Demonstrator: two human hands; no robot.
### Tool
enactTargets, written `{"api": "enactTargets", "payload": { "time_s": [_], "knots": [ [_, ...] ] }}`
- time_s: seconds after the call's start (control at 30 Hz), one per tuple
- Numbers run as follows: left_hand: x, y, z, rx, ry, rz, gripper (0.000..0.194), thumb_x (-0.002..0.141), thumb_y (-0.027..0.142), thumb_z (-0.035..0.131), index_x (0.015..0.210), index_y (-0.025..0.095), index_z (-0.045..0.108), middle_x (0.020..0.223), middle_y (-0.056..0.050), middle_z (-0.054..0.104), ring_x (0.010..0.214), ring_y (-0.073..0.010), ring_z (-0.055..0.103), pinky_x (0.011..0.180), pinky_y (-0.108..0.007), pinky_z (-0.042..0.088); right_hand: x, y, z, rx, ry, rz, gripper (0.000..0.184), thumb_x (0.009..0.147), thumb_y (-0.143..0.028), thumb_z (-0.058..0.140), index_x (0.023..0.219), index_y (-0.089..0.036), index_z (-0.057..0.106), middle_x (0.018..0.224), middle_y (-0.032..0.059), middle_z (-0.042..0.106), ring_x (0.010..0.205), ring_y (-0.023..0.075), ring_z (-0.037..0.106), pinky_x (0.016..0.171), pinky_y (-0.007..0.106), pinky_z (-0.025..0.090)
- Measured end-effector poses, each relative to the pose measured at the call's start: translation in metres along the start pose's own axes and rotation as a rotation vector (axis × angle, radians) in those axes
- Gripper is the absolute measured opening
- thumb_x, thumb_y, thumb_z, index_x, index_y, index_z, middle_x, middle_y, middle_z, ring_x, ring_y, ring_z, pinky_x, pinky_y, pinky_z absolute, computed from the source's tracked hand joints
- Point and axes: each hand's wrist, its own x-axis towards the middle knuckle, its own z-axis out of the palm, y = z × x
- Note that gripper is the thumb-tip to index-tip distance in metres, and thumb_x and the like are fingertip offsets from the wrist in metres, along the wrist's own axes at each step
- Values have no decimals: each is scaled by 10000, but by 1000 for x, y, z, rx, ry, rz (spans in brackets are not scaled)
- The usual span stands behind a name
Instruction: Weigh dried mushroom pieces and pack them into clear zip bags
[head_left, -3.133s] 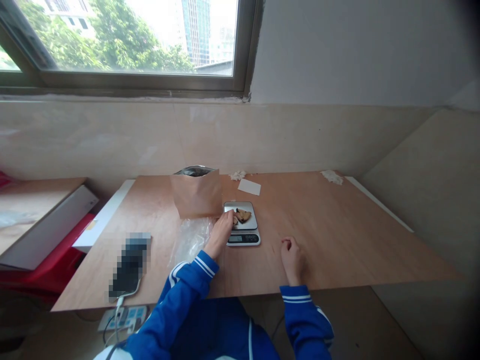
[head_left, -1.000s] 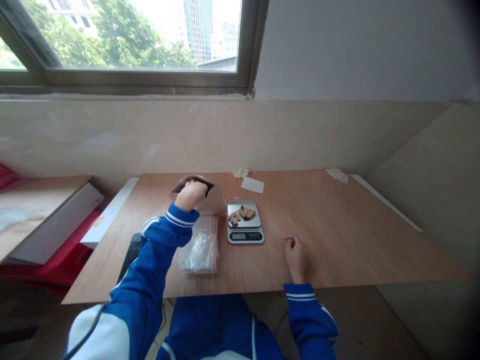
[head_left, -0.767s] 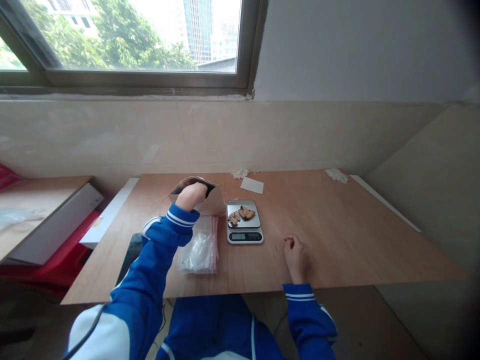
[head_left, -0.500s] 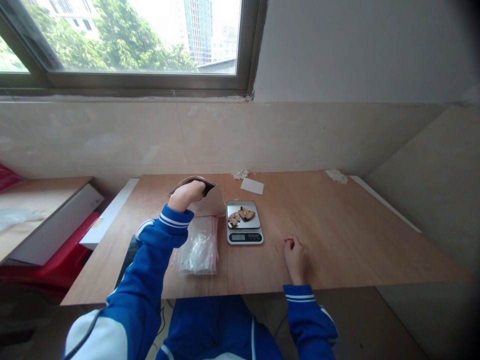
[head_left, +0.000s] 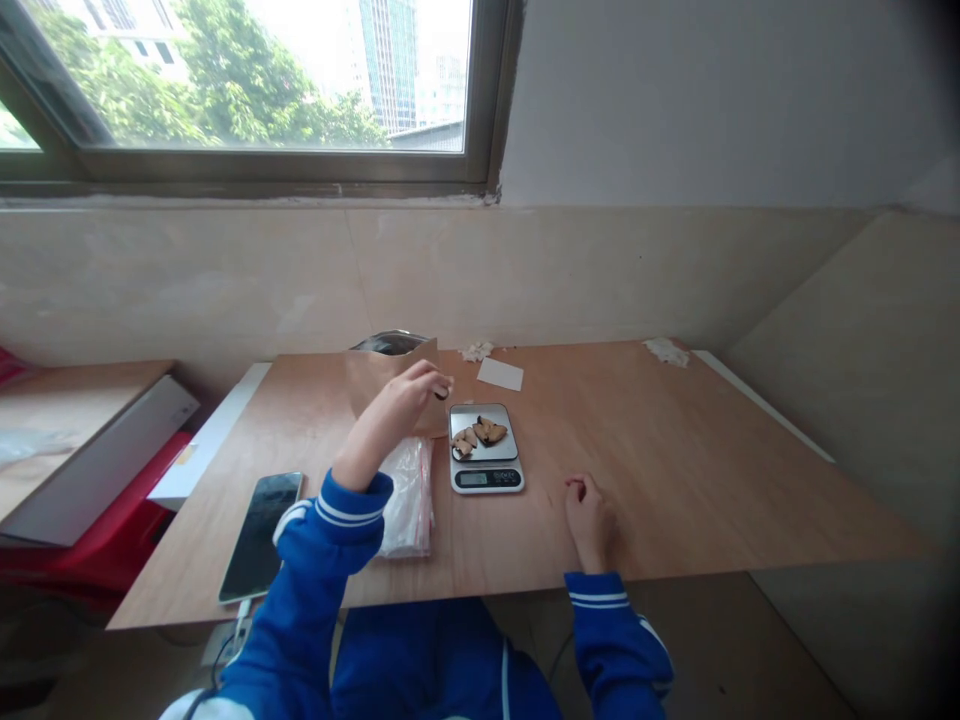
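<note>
My left hand (head_left: 412, 398) is in front of a brown paper pouch (head_left: 371, 372), fingers pinched on a small dried slice (head_left: 442, 392) with a dark edge. Just to its right stands a small digital kitchen scale (head_left: 487, 481). Several tan, dark-edged dried slices (head_left: 491, 432) lie on its metal plate; their exact kind is hard to tell. Clear zip bags (head_left: 409, 505) sit below my left wrist, partly covered by it. My right hand (head_left: 589, 515) rests on the table right of the scale, fingers curled, with nothing visible in them.
A phone (head_left: 259, 535) with a white cable lies at the table's left edge. Behind the scale are a white card (head_left: 500, 374) and crumpled white bits (head_left: 477, 351). More white scraps (head_left: 667, 351) lie at the back right, near the wall.
My left hand has come out of the pouch and moved right toward the scale, with a dried slice in its fingers. The phone now shows more fully. My right hand stays put.
</note>
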Motion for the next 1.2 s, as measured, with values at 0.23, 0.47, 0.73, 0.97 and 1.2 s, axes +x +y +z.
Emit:
{"api": "enactTargets", "payload": {
  "time_s": [0.23,0.47,0.73,0.97,1.2],
  "knots": [
    [-33,14,105,-319,-99,16,158,917,168,479,976,196,624,1021,-67,635,910,-141,644,801,-272,535,-1,0,-1,10,-6,-14,264,930,-189,422,964,-175,684,763,47,618,573,119,365,549,258,147],
    [-43,13,157,-84,-53,-83,131,922,155,442,957,193,562,990,-90,621,980,-231,567,868,-431,487,0,2,2,-1,3,-11,242,926,-186,448,955,-183,688,771,39,622,561,109,355,550,258,148],
    [-42,4,184,82,-44,-68,184,950,226,417,1018,196,586,950,-98,627,979,-249,552,874,-429,470,0,2,1,21,-3,-16,243,919,-180,448,945,-183,689,768,44,626,571,115,390,547,257,159],
    [-51,16,157,7,59,-138,196,951,261,441,1042,215,608,986,-86,662,1003,-233,565,878,-412,466,0,2,0,10,-7,-4,247,922,-185,444,954,-182,690,776,51,632,566,116,383,546,259,158],
    [-68,14,93,-103,227,-453,166,929,270,450,937,206,603,936,-55,663,902,-202,599,813,-354,477,0,3,1,2,3,-12,246,924,-188,444,961,-184,687,768,46,626,565,114,363,553,259,159]
  ]
}}
